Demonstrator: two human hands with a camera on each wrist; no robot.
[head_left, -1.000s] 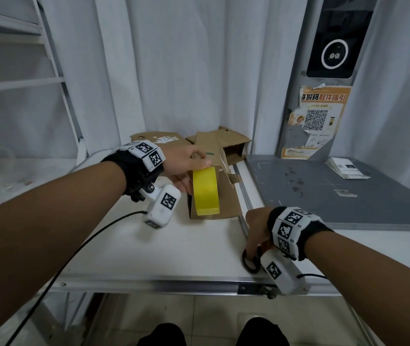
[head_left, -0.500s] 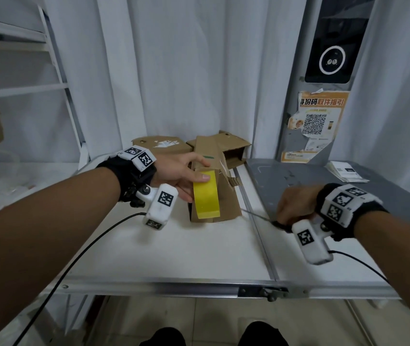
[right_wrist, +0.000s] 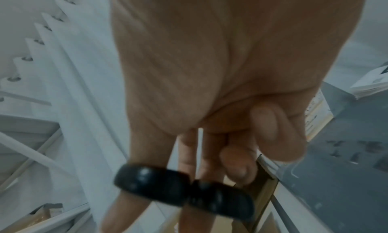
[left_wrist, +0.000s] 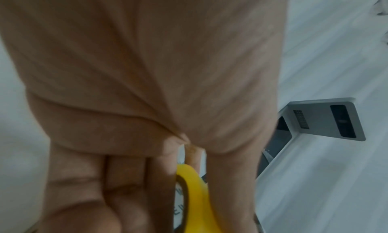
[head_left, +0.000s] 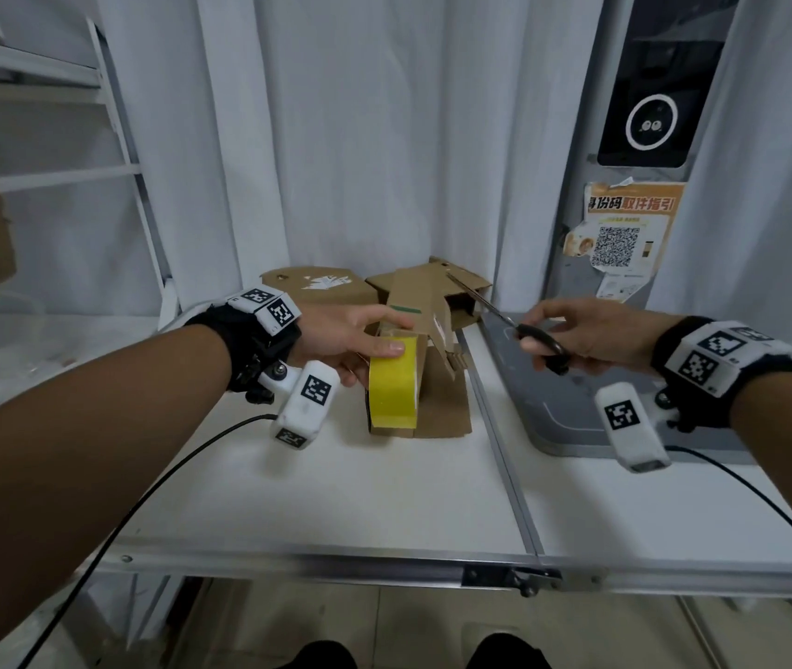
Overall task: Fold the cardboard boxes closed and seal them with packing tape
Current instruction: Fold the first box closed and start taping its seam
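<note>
White table (head_left: 336,499), grey tray (head_left: 625,427) at 3 o'clock. Cardboard boxes (head_left: 432,301) at the table's 12 o'clock edge against the curtain (head_left: 360,137). Left hand (head_left: 340,340) grips the yellow tape roll (head_left: 394,388) standing on flat cardboard. Right hand (head_left: 587,330) holds black-handled scissors (head_left: 538,347), blades pointing to 10 o'clock over the boxes.

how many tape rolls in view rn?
1. The yellow tape roll stands on edge against the cardboard box on the white table, held by the left hand. The right hand holds scissors. More rolls could hide behind the cardboard.
</note>
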